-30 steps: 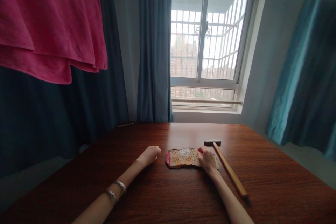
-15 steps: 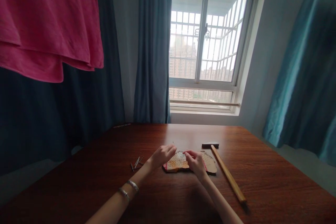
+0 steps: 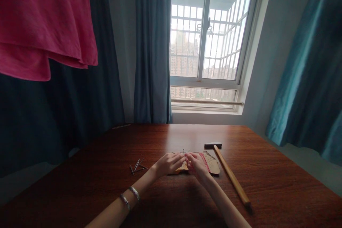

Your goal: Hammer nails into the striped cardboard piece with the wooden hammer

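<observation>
On the wooden table lies a patterned piece of cardboard or thin board (image 3: 213,165), with white, orange and pink dots and a row of dark marks along its right end. Both hands meet over it, fingertips almost touching. My left hand (image 3: 169,163), with two bracelets on its wrist, pinches a thin nail (image 3: 183,151) that points upward. In my right hand (image 3: 197,164) the fingers are closed around a second nail (image 3: 188,151), its top showing above them. The lower ends of both nails are hidden by the fingers.
Several loose nails (image 3: 137,166) lie left of my left forearm. A hammer (image 3: 232,174) with a wooden handle rests right of the board, its dark head toward the window (image 3: 203,53). Pink cloth (image 3: 48,25) hangs at upper left, in front of blue curtains (image 3: 152,50).
My hands have come together over the board, the left moving right, and now cover more of it. Two upright nail tops show between them. The view has shifted slightly.
</observation>
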Action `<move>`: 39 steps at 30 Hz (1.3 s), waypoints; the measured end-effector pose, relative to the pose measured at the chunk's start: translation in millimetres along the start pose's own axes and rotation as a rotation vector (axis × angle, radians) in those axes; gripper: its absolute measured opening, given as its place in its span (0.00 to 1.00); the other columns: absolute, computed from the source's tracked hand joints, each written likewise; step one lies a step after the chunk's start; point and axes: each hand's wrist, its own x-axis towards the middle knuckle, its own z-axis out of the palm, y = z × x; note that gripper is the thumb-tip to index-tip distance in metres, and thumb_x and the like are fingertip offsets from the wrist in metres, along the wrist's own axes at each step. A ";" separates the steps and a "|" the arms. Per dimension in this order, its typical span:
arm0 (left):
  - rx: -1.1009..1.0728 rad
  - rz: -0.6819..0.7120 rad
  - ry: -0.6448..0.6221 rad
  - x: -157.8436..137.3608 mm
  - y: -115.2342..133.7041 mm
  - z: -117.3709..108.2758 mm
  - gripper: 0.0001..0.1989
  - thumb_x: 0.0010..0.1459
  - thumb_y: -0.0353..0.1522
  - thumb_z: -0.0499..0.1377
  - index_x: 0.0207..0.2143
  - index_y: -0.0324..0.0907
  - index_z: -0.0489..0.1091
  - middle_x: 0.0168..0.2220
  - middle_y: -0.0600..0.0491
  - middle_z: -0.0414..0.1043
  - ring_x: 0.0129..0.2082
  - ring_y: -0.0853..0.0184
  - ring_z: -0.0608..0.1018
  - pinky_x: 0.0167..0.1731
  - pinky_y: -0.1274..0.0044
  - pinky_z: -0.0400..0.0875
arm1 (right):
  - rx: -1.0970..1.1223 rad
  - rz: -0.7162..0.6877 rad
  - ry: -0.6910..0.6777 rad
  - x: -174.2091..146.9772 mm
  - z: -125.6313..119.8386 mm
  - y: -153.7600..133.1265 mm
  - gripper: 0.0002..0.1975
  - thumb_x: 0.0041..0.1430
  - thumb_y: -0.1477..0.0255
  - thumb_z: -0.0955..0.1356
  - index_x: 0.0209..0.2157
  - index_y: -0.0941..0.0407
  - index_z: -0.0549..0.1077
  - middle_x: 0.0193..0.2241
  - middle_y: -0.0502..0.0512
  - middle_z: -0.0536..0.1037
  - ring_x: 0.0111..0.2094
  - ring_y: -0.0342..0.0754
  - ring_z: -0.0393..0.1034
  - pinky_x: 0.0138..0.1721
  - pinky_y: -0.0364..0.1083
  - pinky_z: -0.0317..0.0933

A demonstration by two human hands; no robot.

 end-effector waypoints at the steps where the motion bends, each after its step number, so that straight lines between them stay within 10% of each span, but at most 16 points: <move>1: 0.001 0.019 -0.005 1.6 1.3 -2.2 0.13 0.60 0.28 0.45 0.46 0.37 0.62 0.35 0.46 0.70 0.36 0.66 0.74 0.32 0.76 0.71 | 0.010 0.007 -0.003 -1.1 0.1 -1.8 0.16 0.50 0.59 0.66 0.26 0.58 0.67 0.16 0.41 0.59 0.13 0.32 0.46 0.12 0.36 0.41; 9: -0.016 -0.074 0.027 1.3 5.2 -1.8 0.15 0.59 0.30 0.49 0.49 0.43 0.61 0.40 0.48 0.69 0.38 0.66 0.73 0.37 0.75 0.70 | -0.078 -0.043 0.056 -4.6 -11.2 -14.9 0.16 0.44 0.59 0.69 0.31 0.57 0.72 0.22 0.49 0.69 0.22 0.40 0.63 0.18 0.37 0.51; 19: -0.696 -1.008 0.326 20.9 -16.3 48.8 0.17 0.52 0.33 0.55 0.45 0.38 0.65 0.34 0.50 0.69 0.32 0.68 0.73 0.30 0.77 0.70 | -0.477 -0.355 0.339 19.9 -61.8 -15.9 0.14 0.49 0.63 0.68 0.34 0.59 0.72 0.28 0.52 0.76 0.32 0.47 0.69 0.34 0.47 0.63; 39: -0.975 -1.000 0.448 46.3 -28.4 95.9 0.34 0.38 0.17 0.44 0.51 0.40 0.59 0.35 0.50 0.67 0.32 0.71 0.71 0.31 0.77 0.70 | -0.882 -0.388 0.207 51.6 -68.0 15.4 0.12 0.57 0.64 0.63 0.32 0.58 0.71 0.31 0.51 0.75 0.32 0.43 0.69 0.36 0.48 0.63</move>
